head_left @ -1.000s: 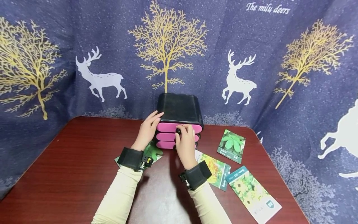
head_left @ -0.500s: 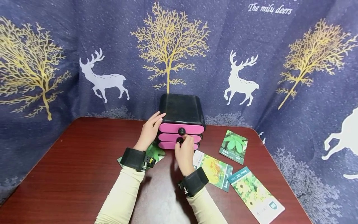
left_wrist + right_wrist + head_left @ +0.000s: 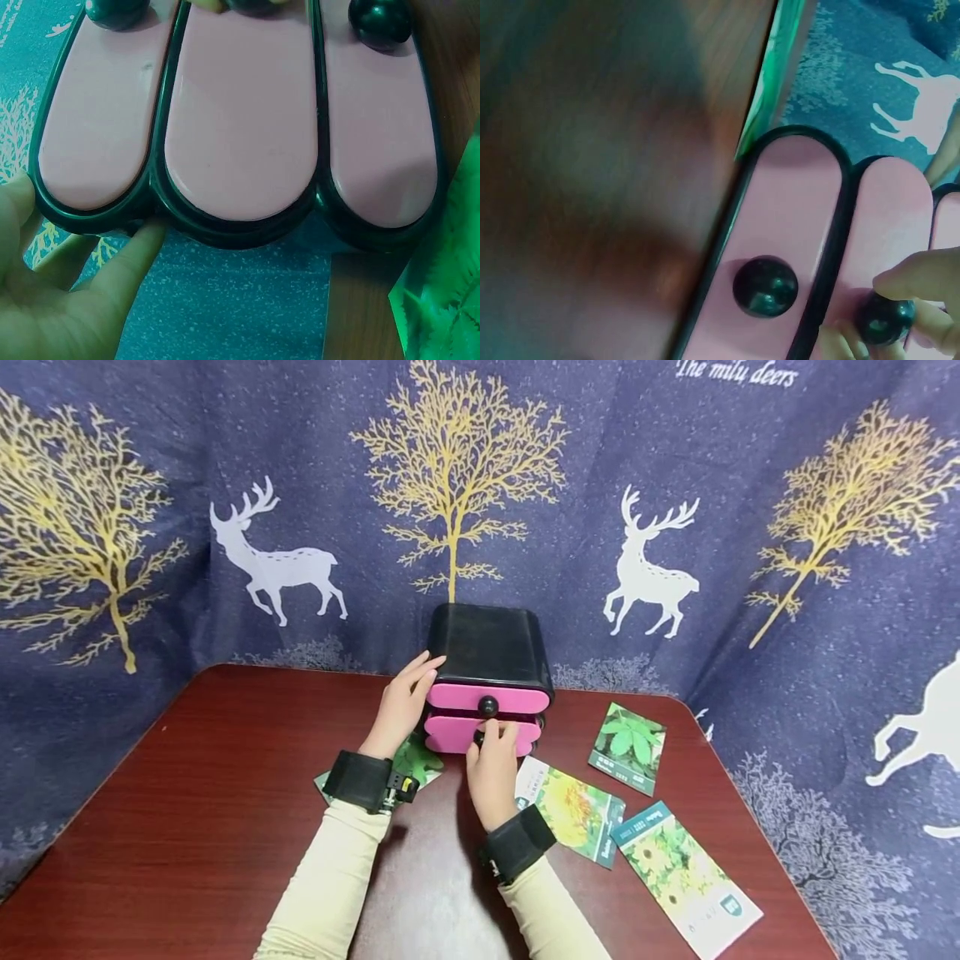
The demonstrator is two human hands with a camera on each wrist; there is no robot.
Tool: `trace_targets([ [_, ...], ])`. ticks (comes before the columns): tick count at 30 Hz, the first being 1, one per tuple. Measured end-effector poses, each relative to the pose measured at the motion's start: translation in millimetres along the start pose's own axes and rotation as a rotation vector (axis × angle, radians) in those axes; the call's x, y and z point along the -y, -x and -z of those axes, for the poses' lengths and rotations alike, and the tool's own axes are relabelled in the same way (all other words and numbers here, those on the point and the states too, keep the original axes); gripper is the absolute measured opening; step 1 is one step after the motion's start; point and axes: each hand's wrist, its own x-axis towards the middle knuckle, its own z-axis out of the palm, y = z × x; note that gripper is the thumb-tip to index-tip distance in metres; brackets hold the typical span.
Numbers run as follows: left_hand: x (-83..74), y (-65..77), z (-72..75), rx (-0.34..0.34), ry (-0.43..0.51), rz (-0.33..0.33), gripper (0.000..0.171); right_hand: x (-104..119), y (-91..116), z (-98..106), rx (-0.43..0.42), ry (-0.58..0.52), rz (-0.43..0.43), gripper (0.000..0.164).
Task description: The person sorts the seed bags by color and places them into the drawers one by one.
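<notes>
A black drawer cabinet (image 3: 487, 647) with three pink drawer fronts stands at the table's far middle. My right hand (image 3: 492, 772) pinches the round black knob (image 3: 885, 319) of the middle drawer (image 3: 240, 120). That drawer is slightly pulled out; in the head view its front hides much of the bottom drawer. My left hand (image 3: 397, 710) rests against the cabinet's upper left side with fingers extended. The left wrist view shows its fingertips at the black casing around the top drawer. The top drawer's knob (image 3: 488, 707) is untouched.
A leaf-print packet (image 3: 416, 762) lies partly under my left wrist. Right of the cabinet lie another leaf packet (image 3: 628, 747), an orange-flower packet (image 3: 573, 810) and a yellow-flower packet (image 3: 686, 877). A dark blue deer-print curtain (image 3: 555, 568) hangs behind the table (image 3: 210, 827).
My right hand moved down from the top drawer's knob to the middle one. The middle drawer has since come forward toward me. My left hand stayed against the cabinet.
</notes>
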Motion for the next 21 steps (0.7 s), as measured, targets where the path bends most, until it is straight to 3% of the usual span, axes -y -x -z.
trace_targets([
  [14,1.5,-1.3,-1.7,-0.008,0.002,-0.003,0.035,1.4,17.7,18.5,0.097,-0.042,-0.045,0.020],
  [21,0.4,-0.9,2.5,0.022,0.002,0.012,0.036,7.9,29.7,29.6,0.112,-0.062,-0.043,0.021],
])
